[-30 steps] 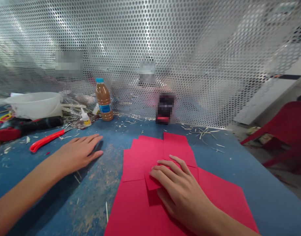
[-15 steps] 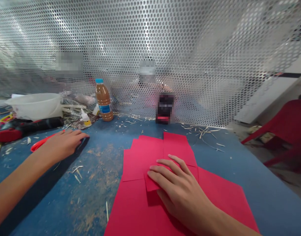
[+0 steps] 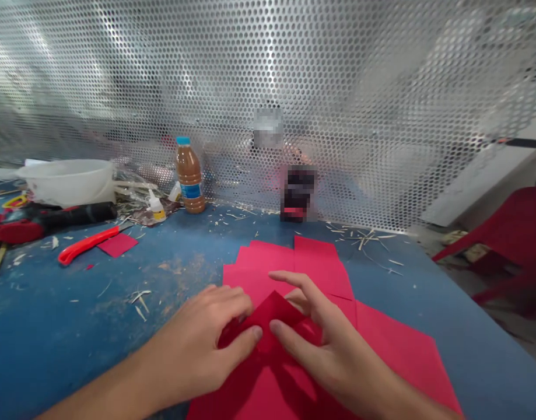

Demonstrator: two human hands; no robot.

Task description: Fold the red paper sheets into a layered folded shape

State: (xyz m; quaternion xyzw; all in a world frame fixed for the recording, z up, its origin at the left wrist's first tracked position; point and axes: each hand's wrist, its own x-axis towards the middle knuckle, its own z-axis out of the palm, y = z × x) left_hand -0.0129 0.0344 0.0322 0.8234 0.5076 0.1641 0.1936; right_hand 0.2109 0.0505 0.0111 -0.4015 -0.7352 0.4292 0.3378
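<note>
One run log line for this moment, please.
left hand: holding red paper | right hand: holding same paper | beneath: red sheets | at left: red-handled tool

Observed matt paper in red sheets (image 3: 274,309), shiny metallic finish on perforated panel (image 3: 206,70), smooth plastic in basin (image 3: 77,184).

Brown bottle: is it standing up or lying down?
Standing up: the bottle rests on its base, blue cap on top.

From the wearer's head, the camera looks forward and down over the nearby hands (image 3: 198,338) towards the perforated sheet (image 3: 355,76).
</note>
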